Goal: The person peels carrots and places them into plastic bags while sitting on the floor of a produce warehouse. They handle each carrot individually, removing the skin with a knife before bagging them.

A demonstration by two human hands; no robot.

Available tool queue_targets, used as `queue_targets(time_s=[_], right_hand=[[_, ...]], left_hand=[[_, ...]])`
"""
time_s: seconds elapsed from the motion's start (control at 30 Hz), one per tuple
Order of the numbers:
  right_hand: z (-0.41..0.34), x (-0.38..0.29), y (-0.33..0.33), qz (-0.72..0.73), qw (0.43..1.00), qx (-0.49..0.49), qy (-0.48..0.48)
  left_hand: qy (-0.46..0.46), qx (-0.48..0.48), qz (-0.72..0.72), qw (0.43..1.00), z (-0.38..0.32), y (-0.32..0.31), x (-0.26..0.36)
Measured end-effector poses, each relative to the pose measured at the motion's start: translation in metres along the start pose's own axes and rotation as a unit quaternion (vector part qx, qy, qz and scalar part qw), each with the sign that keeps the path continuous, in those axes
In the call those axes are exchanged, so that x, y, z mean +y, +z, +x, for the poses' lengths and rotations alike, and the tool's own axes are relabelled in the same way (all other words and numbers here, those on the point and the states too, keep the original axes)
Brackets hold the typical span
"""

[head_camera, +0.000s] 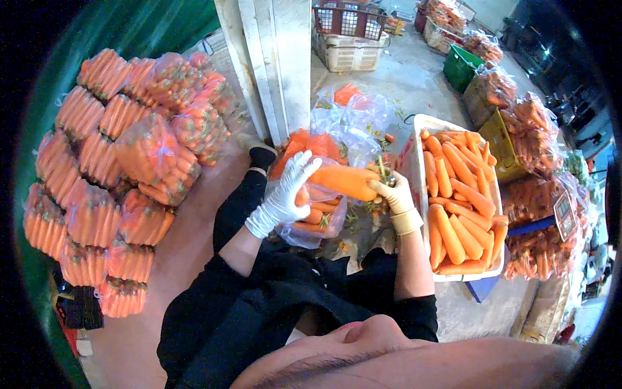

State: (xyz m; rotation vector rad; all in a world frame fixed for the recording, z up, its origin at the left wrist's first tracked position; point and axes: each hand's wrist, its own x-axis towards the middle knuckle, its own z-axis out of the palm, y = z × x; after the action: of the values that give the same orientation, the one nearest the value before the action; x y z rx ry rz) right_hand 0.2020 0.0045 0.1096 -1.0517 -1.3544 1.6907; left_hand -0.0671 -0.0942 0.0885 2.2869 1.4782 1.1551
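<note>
A large orange carrot (345,182) lies across the space between my hands, its leafy end to the right. My right hand (396,194), in a pale yellowish glove, grips it near the stem end; something small and metallic shows by the fingers, too unclear to name. My left hand (290,192), in a thin white glove, is at the other end with its fingers spread; whether it touches the carrot is not clear. Below them a clear plastic bag (324,224) holds several carrots. Right of my right hand stands a white plastic crate (419,146) filled with loose carrots.
Bagged carrots (92,214) are stacked at the left. A white metal post (279,63) rises ahead, beside crumpled plastic bags (357,126) and carrot tops. A scale display (564,215) on a blue arm stands right of the crate, near more bagged carrots (534,126) and a green crate (460,68).
</note>
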Motion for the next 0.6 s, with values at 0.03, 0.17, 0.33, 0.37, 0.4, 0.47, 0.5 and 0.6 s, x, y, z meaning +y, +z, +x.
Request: queue_targets(time_s=[0.03, 0.17, 0.33, 0.37, 0.4, 0.47, 0.5, 0.6], right_hand=[[0.001, -0.003, 0.002, -0.017, 1.0, -0.009, 0.012], [0.013, 0.014, 0.016, -0.087, 0.993, -0.072, 0.017], [0.025, 0.04, 0.025, -0.307, 0.949, -0.061, 0.028], [0.027, 0.045, 0.026, -0.302, 0.95, -0.066, 0.05], [0.029, 0.045, 0.024, -0.3, 0.949, -0.068, 0.073], [0.026, 0.046, 0.021, -0.266, 0.956, -0.059, 0.11], [0.02, 0.036, 0.024, -0.235, 0.963, -0.055, 0.122], [0.014, 0.017, 0.026, -0.189, 0.977, -0.034, 0.088]], left_hand=[[0.007, -0.006, 0.021, 1.0, -0.004, 0.007, 0.002], [-0.157, -0.056, -0.038, 0.985, -0.005, 0.027, 0.012], [-0.162, -0.189, -0.203, 0.947, -0.034, 0.052, -0.027], [-0.191, -0.213, -0.286, 0.915, -0.041, 0.055, -0.033], [-0.209, -0.231, -0.323, 0.893, -0.031, 0.047, -0.019], [-0.225, -0.237, -0.377, 0.867, -0.029, 0.051, -0.024], [-0.234, -0.233, -0.402, 0.854, -0.03, 0.05, -0.025], [-0.288, -0.183, -0.452, 0.824, -0.042, 0.058, -0.04]])
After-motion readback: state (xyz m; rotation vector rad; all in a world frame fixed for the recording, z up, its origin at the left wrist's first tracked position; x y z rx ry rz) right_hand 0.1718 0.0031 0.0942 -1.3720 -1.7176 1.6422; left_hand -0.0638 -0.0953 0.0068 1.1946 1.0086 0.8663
